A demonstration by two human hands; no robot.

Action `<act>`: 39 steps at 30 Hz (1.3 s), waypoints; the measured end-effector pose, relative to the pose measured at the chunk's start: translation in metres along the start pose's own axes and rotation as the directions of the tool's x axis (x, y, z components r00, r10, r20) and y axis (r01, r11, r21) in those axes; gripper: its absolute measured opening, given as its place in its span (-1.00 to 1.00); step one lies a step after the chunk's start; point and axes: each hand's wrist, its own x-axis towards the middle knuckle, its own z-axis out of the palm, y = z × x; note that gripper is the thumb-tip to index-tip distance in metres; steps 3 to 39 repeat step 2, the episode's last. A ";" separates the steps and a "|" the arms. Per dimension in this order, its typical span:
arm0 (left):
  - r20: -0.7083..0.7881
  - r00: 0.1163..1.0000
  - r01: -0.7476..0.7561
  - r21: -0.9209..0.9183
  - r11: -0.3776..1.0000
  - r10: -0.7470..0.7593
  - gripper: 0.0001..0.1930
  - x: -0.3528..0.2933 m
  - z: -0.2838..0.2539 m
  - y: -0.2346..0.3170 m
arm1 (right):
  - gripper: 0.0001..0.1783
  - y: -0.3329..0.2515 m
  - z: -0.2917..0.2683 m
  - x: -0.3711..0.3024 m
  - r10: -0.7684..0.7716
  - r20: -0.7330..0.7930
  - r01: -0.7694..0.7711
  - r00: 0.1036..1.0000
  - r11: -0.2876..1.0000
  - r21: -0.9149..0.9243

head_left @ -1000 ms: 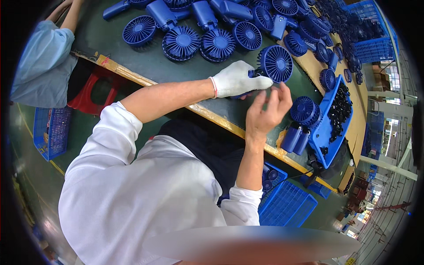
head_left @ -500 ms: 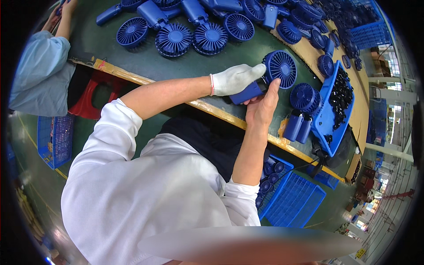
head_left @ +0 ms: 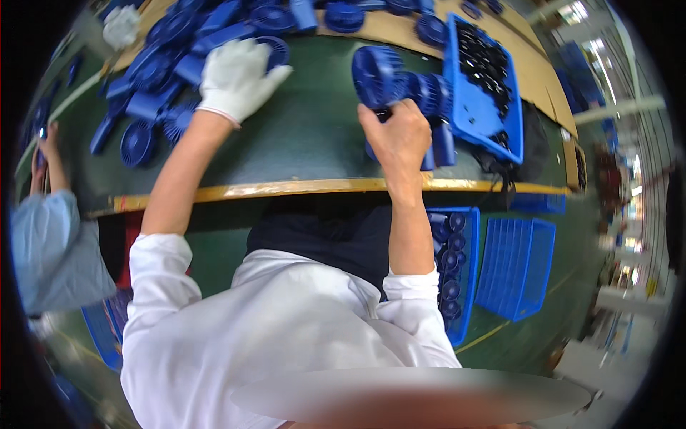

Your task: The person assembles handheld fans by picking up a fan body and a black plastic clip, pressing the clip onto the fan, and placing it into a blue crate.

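Note:
My left hand (head_left: 239, 80), in a white glove, lies over the near edge of a pile of blue handheld fans (head_left: 153, 71). Its thumb is spread wide and the fingers reach toward a round fan head (head_left: 274, 53); whether they touch it is hidden. My bare right hand (head_left: 400, 136) is closed around a blue handheld fan (head_left: 376, 75), whose head tilts up above the thumb. This fan is right beside several other fans (head_left: 432, 93) standing on the green table, and part of its handle is hidden by my hand.
A blue tray (head_left: 471, 121) with small black parts stands at the right. Below the wooden table edge (head_left: 300, 187) are a crate of fans (head_left: 468, 286) and another blue crate (head_left: 518, 268). At the left, a person in a blue shirt (head_left: 57, 250) works at the table.
My left hand has let go of the fan and moved left to the pile. My right hand has carried the fan to the standing fans. The view has turned.

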 end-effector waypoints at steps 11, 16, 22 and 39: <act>0.170 0.985 0.023 0.085 0.996 -0.037 -0.52 0.009 0.012 -0.005 | -0.65 0.011 -0.003 0.002 0.010 0.024 -0.005 1.000 0.975 -0.220; 0.170 0.985 0.023 0.085 0.996 -0.037 -0.52 0.009 0.012 -0.005 | -0.65 0.011 -0.003 0.002 0.010 0.024 -0.005 1.000 0.975 -0.220; 0.170 0.985 0.023 0.085 0.996 -0.037 -0.52 0.009 0.012 -0.005 | -0.65 0.011 -0.003 0.002 0.010 0.024 -0.005 1.000 0.975 -0.220; 0.170 0.985 0.023 0.085 0.996 -0.037 -0.52 0.009 0.012 -0.005 | -0.65 0.011 -0.003 0.002 0.010 0.024 -0.005 1.000 0.975 -0.220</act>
